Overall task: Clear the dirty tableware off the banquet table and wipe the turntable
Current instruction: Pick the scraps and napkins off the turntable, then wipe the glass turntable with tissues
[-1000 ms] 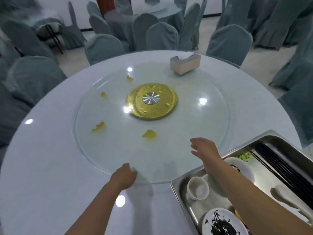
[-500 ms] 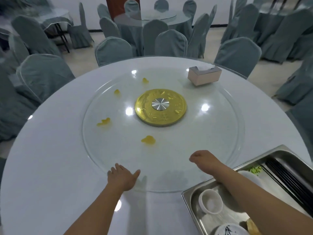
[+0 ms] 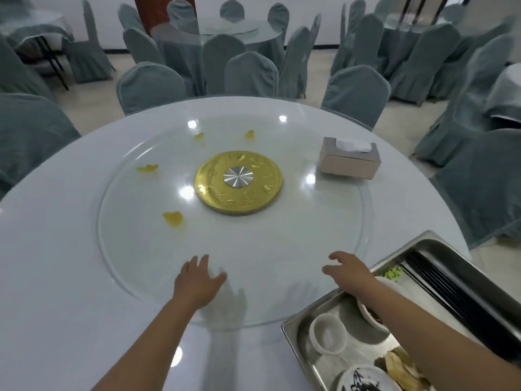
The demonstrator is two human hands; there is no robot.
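A round glass turntable (image 3: 282, 249) with a gold hub (image 3: 238, 186) lies on the white banquet table (image 3: 50, 263). Several yellow food scraps (image 3: 172, 218) dot the glass on its left and far side. My left hand (image 3: 197, 280) rests flat on the near rim of the glass, fingers spread. Above the glass near its right rim, my right hand (image 3: 349, 270) is open and holds nothing. A steel tray (image 3: 439, 245) at the bottom right holds a small white cup (image 3: 328, 335), dirty plates (image 3: 358, 379), black chopsticks (image 3: 451, 289) and food scraps.
A beige tissue box (image 3: 349, 159) stands on the far right part of the turntable. Grey-covered chairs (image 3: 355, 94) ring the table, and more tables (image 3: 217, 32) with chairs fill the room behind.
The turntable has turned clockwise: the tissue box moved right and nearer, the yellow scraps swung left and farther. Both hands stay at the near rim, the left now flat with spread fingers.
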